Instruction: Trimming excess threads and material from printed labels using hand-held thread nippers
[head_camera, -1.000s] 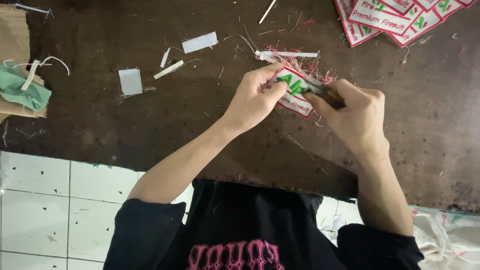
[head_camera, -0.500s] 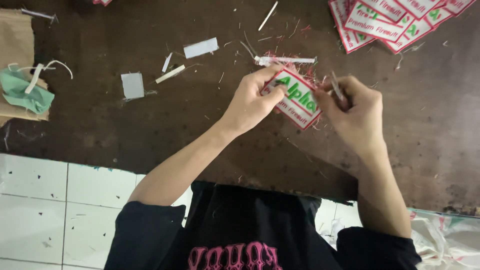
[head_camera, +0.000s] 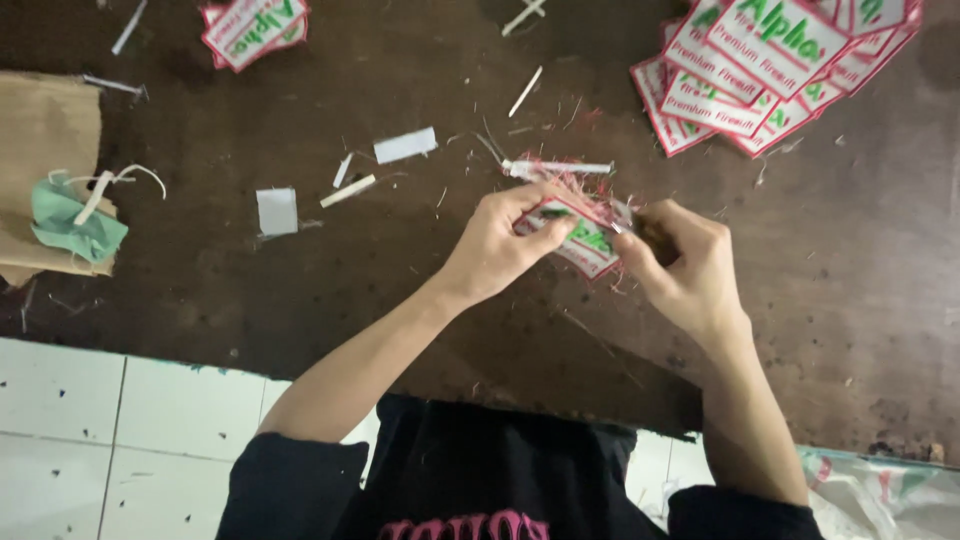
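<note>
Both hands are working one red-bordered label (head_camera: 578, 240) just above the dark worktop (head_camera: 300, 290), below and left of the label stack (head_camera: 760, 80) at the far right corner. The left hand (head_camera: 500, 245) is pinching the label's left edge, fingers closed on it. The right hand (head_camera: 680, 270) is closing narrowly on its right edge, apparently around a small tool that cannot be made out. Red thread trimmings (head_camera: 575, 180) are gathering just beyond the label. Keeping the label taut should help clean trimming.
</note>
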